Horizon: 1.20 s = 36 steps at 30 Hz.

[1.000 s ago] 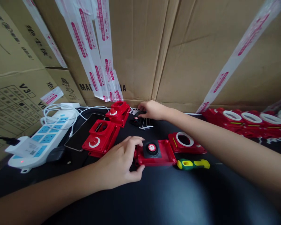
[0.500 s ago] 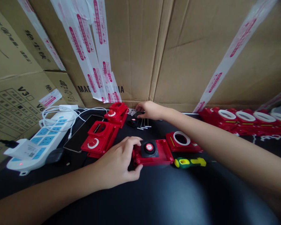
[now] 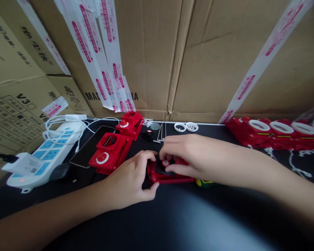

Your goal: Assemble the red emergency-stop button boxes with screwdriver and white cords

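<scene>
My left hand (image 3: 136, 179) grips the left end of a shallow red plastic housing (image 3: 170, 180), its fingers at the far edge and its thumb at the near edge. Inside the housing lies a black square sheet (image 3: 158, 166). On that sits a black round part with a red-and-white centre (image 3: 165, 163). My right hand (image 3: 184, 153) reaches over the housing, fingers curled about the round part with the thumb beside it. It covers most of the housing's right half. Just behind lie several thin metal T-shaped rods (image 3: 161, 134) and another small black round part (image 3: 147, 134).
Stacked red housings (image 3: 110, 153) stand left, beside a dark flat tablet-like device (image 3: 89, 146) and a white power strip (image 3: 45, 153). White rings (image 3: 180, 127) lie at the back. A partly hidden yellow-green screwdriver (image 3: 204, 183) is right. More red housings (image 3: 274, 136) line the right; cardboard (image 3: 151, 52) rises behind.
My right hand has come from the back, near the metal rods, forward onto the round part in the housing. My left hand keeps its hold on the housing.
</scene>
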### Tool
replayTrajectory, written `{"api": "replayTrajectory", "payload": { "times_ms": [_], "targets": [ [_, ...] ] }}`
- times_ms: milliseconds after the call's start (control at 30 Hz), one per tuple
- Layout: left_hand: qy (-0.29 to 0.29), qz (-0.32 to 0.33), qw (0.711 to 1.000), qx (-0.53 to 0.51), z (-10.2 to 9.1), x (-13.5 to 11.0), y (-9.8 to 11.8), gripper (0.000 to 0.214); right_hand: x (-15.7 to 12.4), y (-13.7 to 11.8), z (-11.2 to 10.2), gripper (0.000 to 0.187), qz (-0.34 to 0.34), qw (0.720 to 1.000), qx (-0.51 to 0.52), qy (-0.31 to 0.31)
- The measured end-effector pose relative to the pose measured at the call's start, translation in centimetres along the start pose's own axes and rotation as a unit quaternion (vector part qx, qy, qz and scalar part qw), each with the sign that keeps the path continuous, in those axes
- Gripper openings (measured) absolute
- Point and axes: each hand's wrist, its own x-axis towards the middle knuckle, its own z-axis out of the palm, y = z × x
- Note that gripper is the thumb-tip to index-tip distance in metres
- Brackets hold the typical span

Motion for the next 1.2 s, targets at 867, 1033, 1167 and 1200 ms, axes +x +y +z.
{"api": "replayTrajectory", "payload": {
  "times_ms": [867,1033,1167,1200],
  "targets": [
    [-0.003,0.019,0.999,-0.032,0.0,0.1,0.1,0.069,13.3,8.3,0.8,0.036,0.184,0.979,-0.068,-0.064],
    [0.0,0.026,0.999,-0.029,0.1,0.1,0.0,0.068,12.7,8.6,0.9,0.035,0.177,0.978,-0.085,-0.075],
    [-0.002,0.022,0.999,-0.028,0.1,0.0,0.0,0.067,12.5,8.1,0.8,0.035,0.159,0.98,-0.088,-0.081],
    [-0.004,0.019,0.999,-0.029,0.1,0.0,0.0,0.067,12.5,7.9,0.8,0.035,0.154,0.981,-0.09,-0.08]
  ]
}}
